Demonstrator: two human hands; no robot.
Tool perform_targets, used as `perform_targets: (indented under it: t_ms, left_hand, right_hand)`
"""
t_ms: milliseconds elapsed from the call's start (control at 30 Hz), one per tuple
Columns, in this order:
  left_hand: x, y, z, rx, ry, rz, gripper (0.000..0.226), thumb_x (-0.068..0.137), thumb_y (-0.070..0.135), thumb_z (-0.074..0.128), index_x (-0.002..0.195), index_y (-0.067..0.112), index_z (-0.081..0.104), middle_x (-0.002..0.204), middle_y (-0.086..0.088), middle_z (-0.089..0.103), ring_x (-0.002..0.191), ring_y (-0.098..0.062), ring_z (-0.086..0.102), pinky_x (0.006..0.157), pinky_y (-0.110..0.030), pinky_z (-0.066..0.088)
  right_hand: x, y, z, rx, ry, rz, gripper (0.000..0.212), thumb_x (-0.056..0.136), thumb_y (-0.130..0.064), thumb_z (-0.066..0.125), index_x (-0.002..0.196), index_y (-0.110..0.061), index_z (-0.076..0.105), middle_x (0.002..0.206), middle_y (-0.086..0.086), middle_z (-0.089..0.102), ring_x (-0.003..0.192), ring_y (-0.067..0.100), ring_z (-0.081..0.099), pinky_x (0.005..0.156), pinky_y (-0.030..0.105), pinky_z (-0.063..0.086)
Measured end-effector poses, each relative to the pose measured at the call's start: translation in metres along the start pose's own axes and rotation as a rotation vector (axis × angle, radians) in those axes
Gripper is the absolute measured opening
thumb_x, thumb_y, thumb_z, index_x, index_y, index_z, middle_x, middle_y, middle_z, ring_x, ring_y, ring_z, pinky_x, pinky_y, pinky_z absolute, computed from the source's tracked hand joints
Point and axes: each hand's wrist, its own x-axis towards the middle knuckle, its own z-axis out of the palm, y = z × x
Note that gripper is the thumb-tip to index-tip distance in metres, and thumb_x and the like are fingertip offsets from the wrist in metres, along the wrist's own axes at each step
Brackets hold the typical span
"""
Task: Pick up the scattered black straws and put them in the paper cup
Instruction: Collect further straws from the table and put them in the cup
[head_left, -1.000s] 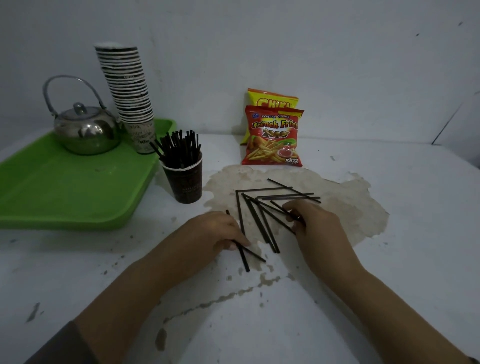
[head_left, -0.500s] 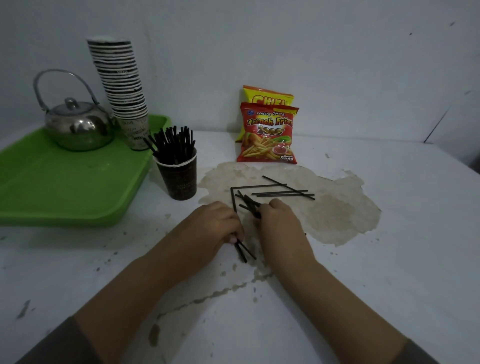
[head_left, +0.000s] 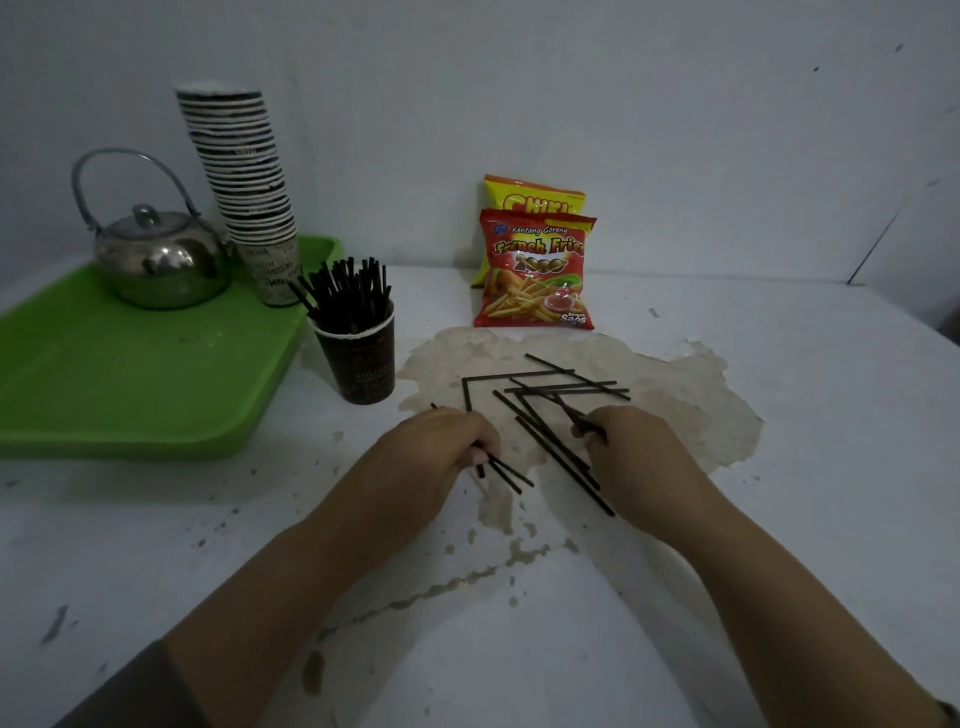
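Several black straws (head_left: 550, 387) lie scattered on a brown stained patch of the white table (head_left: 779, 519). A dark paper cup (head_left: 358, 364) stands upright to their left, filled with several more straws. My left hand (head_left: 441, 447) grips a few straws, whose ends poke out to the right near the table surface. My right hand (head_left: 628, 447) pinches a straw (head_left: 569, 410) at the right side of the pile. More loose straws (head_left: 558, 457) run diagonally between the two hands.
A green tray (head_left: 130, 379) on the left carries a metal kettle (head_left: 156, 254) and a tall stack of paper cups (head_left: 244, 187). Two snack bags (head_left: 535, 270) lean against the back wall.
My right hand has moved back to the right, off the middle of the pile, and now pinches a straw. My left hand stays in place, still gripping its straws.
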Motion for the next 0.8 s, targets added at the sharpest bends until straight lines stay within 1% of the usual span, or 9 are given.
perform_targets:
  t_ms: [67,100,200,300,400,500,633,700,800]
  left_hand:
    - [-0.005,0.003,0.001,-0.023,0.108,0.026,0.016,0.089,-0.002,0.050,0.096,0.003,0.064,0.090,-0.009,0.065,0.083,-0.013,0.055,0.071,-0.010,0.035]
    - [-0.006,0.005,0.002,-0.033,0.163,0.046,0.016,0.088,-0.003,0.052,0.094,0.004,0.065,0.086,-0.006,0.066,0.078,-0.006,0.054,0.070,-0.007,0.037]
    - [-0.008,0.006,0.005,-0.089,0.289,0.071,0.020,0.084,-0.006,0.056,0.098,0.004,0.066,0.086,0.003,0.065,0.088,0.000,0.055,0.076,0.000,0.040]
    - [-0.008,0.005,0.006,-0.202,0.399,0.073,0.033,0.084,-0.002,0.059,0.109,0.018,0.061,0.086,0.005,0.068,0.083,-0.001,0.064,0.078,-0.008,0.048]
    - [-0.009,0.004,0.006,-0.412,0.432,0.003,0.049,0.085,-0.003,0.056,0.110,0.039,0.055,0.083,0.008,0.068,0.078,-0.006,0.069,0.074,-0.020,0.056]
    - [-0.007,0.002,0.004,-0.639,0.427,-0.017,0.061,0.087,-0.003,0.052,0.119,0.050,0.048,0.080,0.002,0.067,0.080,-0.016,0.070,0.074,-0.022,0.056]
    - [-0.007,-0.003,-0.006,-0.642,0.513,0.012,0.062,0.089,-0.002,0.050,0.130,0.044,0.040,0.084,-0.006,0.066,0.088,-0.015,0.069,0.080,-0.019,0.052]
    - [-0.007,-0.006,-0.013,-0.566,0.585,0.030,0.061,0.088,-0.001,0.054,0.130,0.041,0.040,0.086,0.000,0.069,0.091,-0.011,0.067,0.082,-0.017,0.050]
    - [-0.007,-0.007,-0.025,-0.561,0.709,0.047,0.049,0.084,0.003,0.059,0.123,0.031,0.051,0.089,0.012,0.073,0.091,-0.007,0.067,0.081,-0.022,0.054]
  right_hand:
    - [-0.003,0.004,-0.009,0.075,-0.057,-0.008,0.027,0.094,-0.009,0.040,0.104,-0.004,0.065,0.074,0.005,0.058,0.060,0.017,0.049,0.049,0.021,0.033]
    - [-0.006,0.006,-0.013,0.142,-0.074,-0.018,0.027,0.094,-0.010,0.040,0.098,-0.005,0.066,0.067,0.003,0.056,0.056,0.015,0.048,0.049,0.020,0.034]
    - [-0.012,0.012,-0.022,0.545,-0.217,-0.001,0.026,0.094,-0.005,0.038,0.089,-0.006,0.063,0.070,0.006,0.062,0.060,0.016,0.058,0.056,0.024,0.045]
    - [-0.011,0.018,-0.026,0.956,-0.355,-0.033,0.023,0.094,0.002,0.035,0.099,-0.005,0.056,0.069,0.009,0.060,0.059,0.017,0.061,0.058,0.026,0.052]
    - [-0.008,0.020,-0.023,1.193,-0.377,-0.076,0.028,0.092,0.010,0.032,0.106,-0.006,0.050,0.069,0.010,0.058,0.062,0.022,0.062,0.062,0.031,0.052]
    - [-0.005,0.018,-0.018,1.299,-0.321,-0.070,0.031,0.088,0.015,0.028,0.098,-0.006,0.049,0.073,0.010,0.053,0.059,0.020,0.054,0.058,0.030,0.047]
    - [-0.004,0.015,-0.012,1.372,-0.202,-0.070,0.025,0.095,-0.001,0.032,0.105,-0.012,0.053,0.066,0.006,0.051,0.051,0.015,0.043,0.051,0.029,0.035]
    - [-0.005,0.010,-0.010,1.316,-0.152,-0.111,0.025,0.100,-0.015,0.032,0.105,-0.014,0.057,0.065,0.005,0.052,0.052,0.015,0.043,0.053,0.030,0.035]
    - [-0.007,-0.004,-0.009,1.234,-0.053,-0.164,0.029,0.100,-0.016,0.032,0.092,-0.011,0.060,0.065,0.005,0.054,0.056,0.017,0.048,0.056,0.029,0.043]
